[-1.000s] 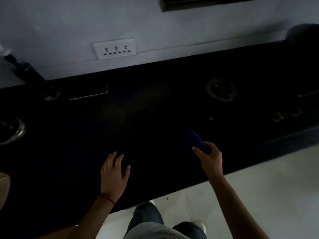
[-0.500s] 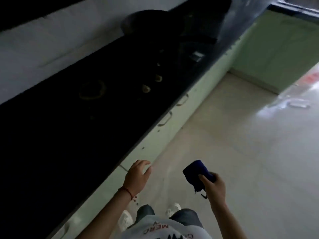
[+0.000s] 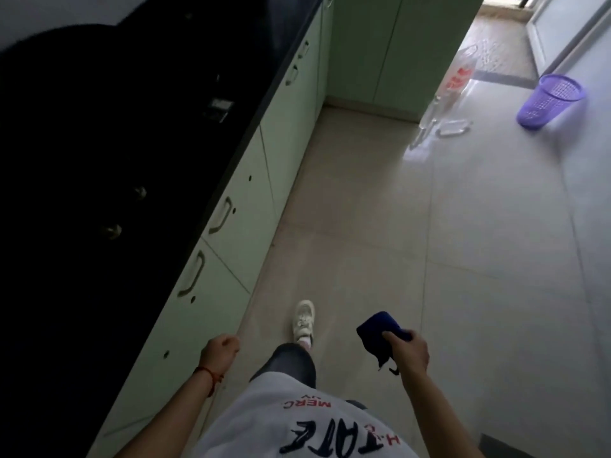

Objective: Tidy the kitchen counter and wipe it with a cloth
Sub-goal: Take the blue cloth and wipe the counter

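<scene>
My right hand [image 3: 408,353] grips a dark blue cloth [image 3: 377,332] that hangs bunched above the floor, well away from the counter. The black kitchen counter [image 3: 99,143] runs along the left side, very dark, with two stove knobs [image 3: 112,230] faintly visible on it. My left hand [image 3: 220,353] is curled into a loose fist with nothing in it, in front of the pale green cabinet fronts [image 3: 231,233]. I am walking along the counter, one white shoe [image 3: 303,320] stepping forward.
A purple mesh waste basket [image 3: 549,100] stands on the tiled floor at the far right. A clear plastic bag with red print [image 3: 456,81] and a clear item lie on the floor ahead. Green cabinets close off the far end.
I have turned from the counter and walked along it. Both hands have come off the counter; the left has closed into a fist. The cloth stays in my right hand.
</scene>
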`<control>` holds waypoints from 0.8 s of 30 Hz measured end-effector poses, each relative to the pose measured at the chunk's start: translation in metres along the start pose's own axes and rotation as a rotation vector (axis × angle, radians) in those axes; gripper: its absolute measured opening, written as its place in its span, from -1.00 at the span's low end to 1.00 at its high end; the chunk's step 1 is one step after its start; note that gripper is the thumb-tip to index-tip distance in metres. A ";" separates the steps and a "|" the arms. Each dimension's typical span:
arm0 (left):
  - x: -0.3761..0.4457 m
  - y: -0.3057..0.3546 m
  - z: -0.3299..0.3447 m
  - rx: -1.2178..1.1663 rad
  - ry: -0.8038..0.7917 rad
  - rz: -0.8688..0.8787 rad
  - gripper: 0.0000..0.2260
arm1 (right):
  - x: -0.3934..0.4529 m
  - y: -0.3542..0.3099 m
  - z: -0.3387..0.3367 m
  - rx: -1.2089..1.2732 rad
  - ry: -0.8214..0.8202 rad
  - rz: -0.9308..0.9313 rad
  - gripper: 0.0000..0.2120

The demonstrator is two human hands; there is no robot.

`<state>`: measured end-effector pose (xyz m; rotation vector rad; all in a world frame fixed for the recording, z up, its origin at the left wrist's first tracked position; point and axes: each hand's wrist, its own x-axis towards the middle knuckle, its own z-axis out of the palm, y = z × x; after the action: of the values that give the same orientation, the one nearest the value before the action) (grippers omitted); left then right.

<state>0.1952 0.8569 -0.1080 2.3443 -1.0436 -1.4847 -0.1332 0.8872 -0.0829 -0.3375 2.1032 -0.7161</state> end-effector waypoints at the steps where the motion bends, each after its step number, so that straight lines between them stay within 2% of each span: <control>1: 0.012 0.009 0.001 -0.028 -0.006 -0.017 -0.79 | 0.012 -0.015 0.002 0.007 0.001 -0.014 -0.67; 5: 0.062 0.064 0.007 -0.090 -0.037 -0.066 -0.87 | 0.062 -0.083 0.008 0.020 0.022 -0.054 -0.68; 9: 0.109 0.144 0.020 -0.073 -0.087 -0.062 -0.76 | 0.102 -0.148 0.006 0.042 0.061 -0.049 -0.68; 18: 0.180 0.369 0.067 0.087 -0.226 0.231 -0.71 | 0.194 -0.241 -0.003 0.107 0.121 -0.006 -0.65; 24: 0.229 0.483 0.091 0.065 -0.201 0.320 -0.73 | 0.280 -0.300 -0.007 0.114 0.094 0.012 -0.64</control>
<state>-0.0475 0.3733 -0.0818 1.9753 -1.4569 -1.5998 -0.3099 0.5169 -0.0822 -0.2320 2.1394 -0.8554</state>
